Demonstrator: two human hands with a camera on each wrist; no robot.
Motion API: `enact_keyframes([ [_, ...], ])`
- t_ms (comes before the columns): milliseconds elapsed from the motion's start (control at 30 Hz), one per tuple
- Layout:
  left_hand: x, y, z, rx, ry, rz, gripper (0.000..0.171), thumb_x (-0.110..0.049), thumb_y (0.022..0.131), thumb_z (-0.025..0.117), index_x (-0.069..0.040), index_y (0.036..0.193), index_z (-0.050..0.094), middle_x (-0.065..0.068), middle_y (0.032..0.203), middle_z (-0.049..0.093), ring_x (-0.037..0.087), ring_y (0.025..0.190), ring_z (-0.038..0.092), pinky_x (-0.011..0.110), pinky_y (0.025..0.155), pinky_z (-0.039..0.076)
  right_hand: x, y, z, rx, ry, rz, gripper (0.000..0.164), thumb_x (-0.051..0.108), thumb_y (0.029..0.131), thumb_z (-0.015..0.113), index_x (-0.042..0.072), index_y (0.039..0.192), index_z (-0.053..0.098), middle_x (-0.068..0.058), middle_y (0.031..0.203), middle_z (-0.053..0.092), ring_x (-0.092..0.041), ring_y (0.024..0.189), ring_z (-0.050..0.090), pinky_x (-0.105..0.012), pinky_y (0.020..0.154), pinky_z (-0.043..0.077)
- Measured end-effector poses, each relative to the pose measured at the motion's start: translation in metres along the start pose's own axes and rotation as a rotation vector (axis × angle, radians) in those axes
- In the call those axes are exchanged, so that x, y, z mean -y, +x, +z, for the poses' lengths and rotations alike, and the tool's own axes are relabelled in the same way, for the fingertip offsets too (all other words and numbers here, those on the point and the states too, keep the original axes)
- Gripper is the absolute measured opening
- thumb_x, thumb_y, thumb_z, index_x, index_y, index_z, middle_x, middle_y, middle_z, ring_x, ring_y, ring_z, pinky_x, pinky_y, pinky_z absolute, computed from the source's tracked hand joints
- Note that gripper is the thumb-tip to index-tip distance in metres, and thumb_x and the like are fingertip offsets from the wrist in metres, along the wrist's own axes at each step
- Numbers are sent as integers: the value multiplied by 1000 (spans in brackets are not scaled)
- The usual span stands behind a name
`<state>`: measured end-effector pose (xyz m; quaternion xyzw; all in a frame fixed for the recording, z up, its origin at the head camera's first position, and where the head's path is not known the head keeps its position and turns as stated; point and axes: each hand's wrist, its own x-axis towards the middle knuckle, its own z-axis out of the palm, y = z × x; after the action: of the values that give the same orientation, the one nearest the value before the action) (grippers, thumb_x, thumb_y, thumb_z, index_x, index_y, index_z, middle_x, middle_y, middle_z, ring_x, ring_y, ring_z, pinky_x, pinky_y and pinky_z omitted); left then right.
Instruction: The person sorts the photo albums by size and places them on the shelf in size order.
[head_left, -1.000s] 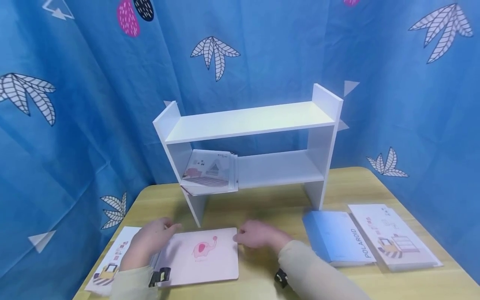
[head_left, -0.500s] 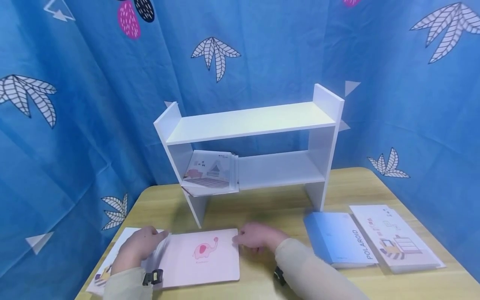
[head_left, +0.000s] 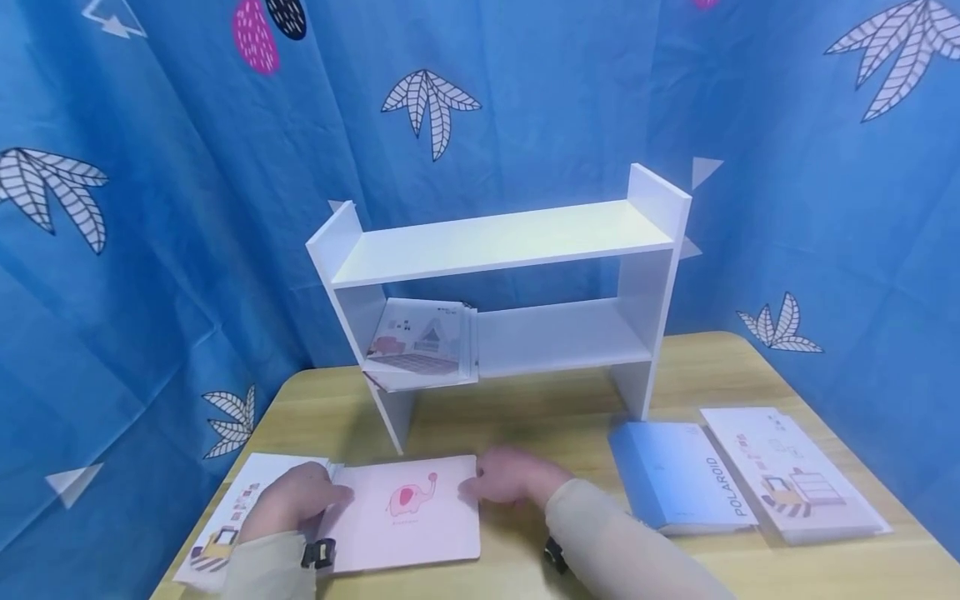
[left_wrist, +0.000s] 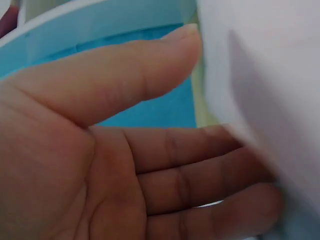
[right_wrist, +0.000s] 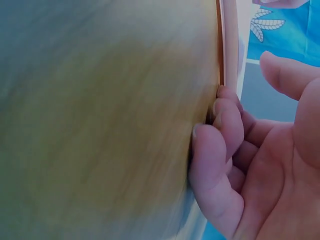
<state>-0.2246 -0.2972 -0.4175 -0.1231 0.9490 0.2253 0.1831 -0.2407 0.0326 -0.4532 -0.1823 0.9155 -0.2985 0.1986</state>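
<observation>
In the head view a pink picture book (head_left: 404,517) with a red elephant lies flat between the two hands. My left hand (head_left: 300,496) is at its left edge, thumb over the cover. In the left wrist view its thumb (left_wrist: 125,75) and fingers (left_wrist: 200,170) are fairly straight, with a gap between them; the fingertips pass behind the pale book. My right hand (head_left: 510,479) holds the right edge, thumb tip at the top corner. In the right wrist view its curled fingers (right_wrist: 212,155) touch the book's edge, while the thumb (right_wrist: 280,75) is apart from them.
Behind the hands stands a white two-tier shelf (head_left: 502,246), with several books (head_left: 416,342) on its lower tier at left. At right on the table (head_left: 540,400) lie a blue POLAROID book (head_left: 678,475) and a white book (head_left: 791,475). Another white book (head_left: 232,521) is under the left arm.
The left hand moved left, then came back right to the pink book's left edge, its thumb now over the cover. Pale pages fanned at that edge have settled. The right hand stayed put.
</observation>
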Motion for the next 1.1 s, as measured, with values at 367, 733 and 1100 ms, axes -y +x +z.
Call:
enact_keyframes([
  [367, -9, 5, 22, -53, -2, 77, 36, -27, 78, 81, 1, 89, 61, 11, 71, 52, 24, 58, 49, 35, 53, 40, -5, 3, 1, -65, -125, 38, 43, 45, 86, 75, 16, 63, 54, 3, 55, 49, -13, 45, 46, -31, 45, 43],
  [733, -10, 12, 21, -13, -162, 144, 65, -27, 79, 86, 8, 125, 56, 15, 108, 67, 30, 95, 63, 55, 89, 49, -13, 4, -3, -69, -23, 65, 37, 38, 86, 78, 16, 65, 57, 5, 52, 46, -11, 42, 43, -28, 40, 37],
  [1100, 0, 5, -2, 81, -287, 394, 55, -11, 89, 74, 4, 137, 51, 12, 113, 69, 26, 99, 66, 50, 89, 54, -19, 5, -12, -28, 70, 25, 36, 28, 86, 77, 15, 63, 52, 2, 53, 51, -16, 46, 51, -35, 47, 52],
])
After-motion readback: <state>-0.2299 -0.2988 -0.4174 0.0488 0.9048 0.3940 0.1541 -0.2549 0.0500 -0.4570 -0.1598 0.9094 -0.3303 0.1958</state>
